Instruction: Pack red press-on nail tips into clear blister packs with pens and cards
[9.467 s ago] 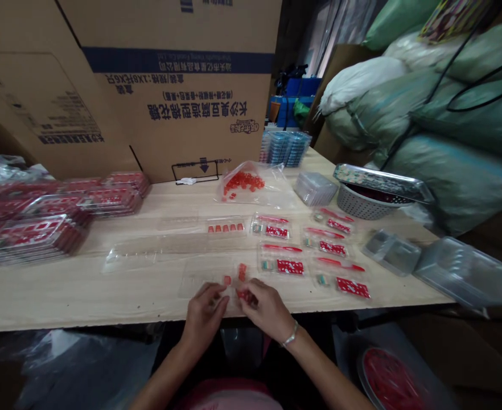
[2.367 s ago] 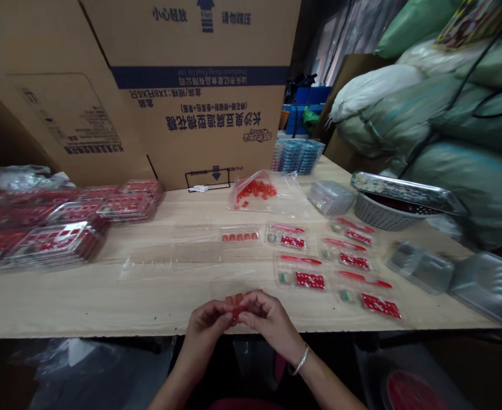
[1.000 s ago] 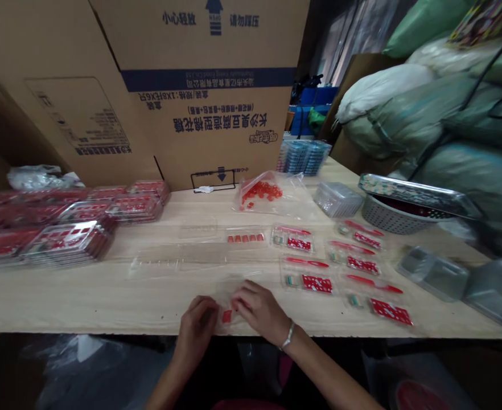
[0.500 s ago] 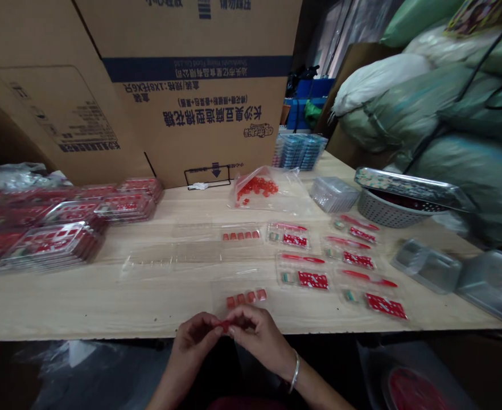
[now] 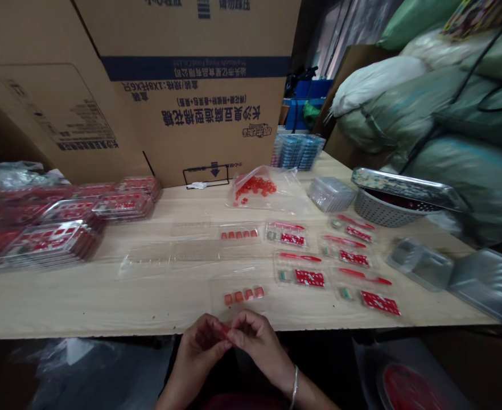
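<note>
In front of the table's near edge, my left hand [image 5: 202, 344] and my right hand [image 5: 257, 344] meet fingertip to fingertip. Both pinch a small red piece [image 5: 225, 328], mostly covered by the fingers, so its exact kind cannot be made out. Just beyond them lies a clear plastic tray [image 5: 217, 290] with several red cubes [image 5: 249, 294] in a row. A second clear tray farther back carries another row of red cubes [image 5: 239, 234]. To the right lie several filled trays, each with a red plastic knife [image 5: 300, 257] and a red dotted packet [image 5: 309, 278].
An open bag of red cubes [image 5: 257, 191] lies at the back before a large cardboard box [image 5: 208, 131]. Packed red trays [image 5: 50, 245] are stacked at left. On the right stand a grey basket [image 5: 379, 208] and clear empty containers [image 5: 422, 265].
Both hands have moved slightly down and toward me with the red piece still pinched between them. The view has shifted a little; the trays have stayed in place.
</note>
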Demonstrator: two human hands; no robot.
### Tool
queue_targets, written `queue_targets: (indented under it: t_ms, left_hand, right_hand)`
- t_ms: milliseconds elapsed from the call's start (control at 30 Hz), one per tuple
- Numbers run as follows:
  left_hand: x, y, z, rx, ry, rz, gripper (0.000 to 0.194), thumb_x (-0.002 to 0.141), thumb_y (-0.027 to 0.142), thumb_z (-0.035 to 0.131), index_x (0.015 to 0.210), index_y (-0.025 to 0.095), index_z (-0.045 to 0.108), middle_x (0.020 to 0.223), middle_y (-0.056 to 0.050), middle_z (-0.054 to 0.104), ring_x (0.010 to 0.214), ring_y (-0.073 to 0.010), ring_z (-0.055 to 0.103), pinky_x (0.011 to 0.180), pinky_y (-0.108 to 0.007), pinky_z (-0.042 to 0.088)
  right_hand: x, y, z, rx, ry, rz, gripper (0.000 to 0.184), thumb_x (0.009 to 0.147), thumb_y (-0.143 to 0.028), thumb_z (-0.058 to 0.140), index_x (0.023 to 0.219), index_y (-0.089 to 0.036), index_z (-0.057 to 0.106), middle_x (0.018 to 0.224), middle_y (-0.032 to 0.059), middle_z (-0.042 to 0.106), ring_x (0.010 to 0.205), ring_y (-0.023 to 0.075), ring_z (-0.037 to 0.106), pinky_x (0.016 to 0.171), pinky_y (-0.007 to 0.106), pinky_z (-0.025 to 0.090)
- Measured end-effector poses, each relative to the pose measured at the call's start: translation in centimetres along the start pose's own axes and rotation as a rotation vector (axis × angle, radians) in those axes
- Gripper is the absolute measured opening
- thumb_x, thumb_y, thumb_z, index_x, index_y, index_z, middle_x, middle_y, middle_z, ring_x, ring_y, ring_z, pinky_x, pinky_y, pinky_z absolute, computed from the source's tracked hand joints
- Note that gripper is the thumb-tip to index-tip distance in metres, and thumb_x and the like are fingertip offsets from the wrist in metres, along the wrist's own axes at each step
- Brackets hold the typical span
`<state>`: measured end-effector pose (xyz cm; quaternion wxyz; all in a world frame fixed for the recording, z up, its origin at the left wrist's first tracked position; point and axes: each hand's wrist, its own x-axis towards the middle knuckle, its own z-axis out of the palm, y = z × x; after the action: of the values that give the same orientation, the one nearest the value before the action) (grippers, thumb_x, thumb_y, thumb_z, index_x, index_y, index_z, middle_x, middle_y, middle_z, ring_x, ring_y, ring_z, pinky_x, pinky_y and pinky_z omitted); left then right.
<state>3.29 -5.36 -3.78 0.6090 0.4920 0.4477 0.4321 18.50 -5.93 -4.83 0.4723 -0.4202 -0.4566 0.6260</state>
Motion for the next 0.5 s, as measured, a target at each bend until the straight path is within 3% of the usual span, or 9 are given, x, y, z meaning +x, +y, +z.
queue_targets:
  t_ms: [100, 200, 333, 433, 500]
  left_hand:
    - [-0.4, -0.3, 0.1, 0.160, 0.061, 0.064, 0.025, 0.069, 0.039, 0.073, 0.069, 0.017, 0.060, 0.065, 0.000, 0.062, 0.063, -0.0137, 0.057, 0.060, -0.022, 0.046]
    - [-0.7, 0.1, 0.1, 0.254, 0.003, 0.100, 0.021, 0.073, 0.038, 0.069, 0.071, 0.018, 0.064, 0.069, -0.002, 0.064, 0.067, -0.0156, 0.058, 0.062, -0.024, 0.046]
    - [-0.1, 1.3, -0.6, 0.215, -0.090, 0.134, 0.019, 0.076, 0.037, 0.066, 0.081, 0.019, 0.069, 0.088, -0.006, 0.067, 0.085, -0.0203, 0.062, 0.074, -0.028, 0.049]
    - [1.2, 1.4, -1.8, 0.345, 0.071, 0.200, 0.025, 0.075, 0.036, 0.065, 0.094, 0.021, 0.070, 0.095, -0.007, 0.068, 0.089, -0.0214, 0.062, 0.072, -0.029, 0.049]
    - [2.2, 1.1, -2.6, 0.476, 0.180, 0.253, 0.026, 0.073, 0.034, 0.064, 0.095, 0.021, 0.069, 0.094, -0.007, 0.068, 0.088, -0.0218, 0.063, 0.072, -0.030, 0.049]
  right_hand:
    - [-0.5, -0.3, 0.3, -0.033, -0.012, -0.032, 0.029, 0.072, -0.045, 0.070, 0.078, -0.020, 0.057, 0.071, -0.0023, 0.057, 0.065, 0.0117, 0.052, 0.063, 0.023, 0.042]
    - [-0.9, -0.6, 0.3, -0.101, -0.005, -0.077, 0.019, 0.075, -0.035, 0.067, 0.079, -0.020, 0.057, 0.074, -0.0017, 0.059, 0.070, 0.0128, 0.055, 0.068, 0.025, 0.044]
    - [0.3, -1.6, -0.4, -0.304, 0.009, -0.186, 0.004, 0.078, -0.020, 0.060, 0.079, -0.019, 0.056, 0.074, -0.0016, 0.059, 0.069, 0.0122, 0.056, 0.066, 0.023, 0.045]
    - [3.0, -2.7, -1.2, -0.676, -0.059, -0.416, 0.012, 0.077, -0.008, 0.056, 0.081, -0.019, 0.060, 0.082, 0.0013, 0.061, 0.078, 0.0141, 0.057, 0.073, 0.026, 0.046]
    - [5.1, -3.3, -1.4, -0.963, -0.210, -0.543, 0.014, 0.078, -0.006, 0.057, 0.083, -0.018, 0.063, 0.084, 0.0035, 0.063, 0.082, 0.0162, 0.058, 0.076, 0.027, 0.046]
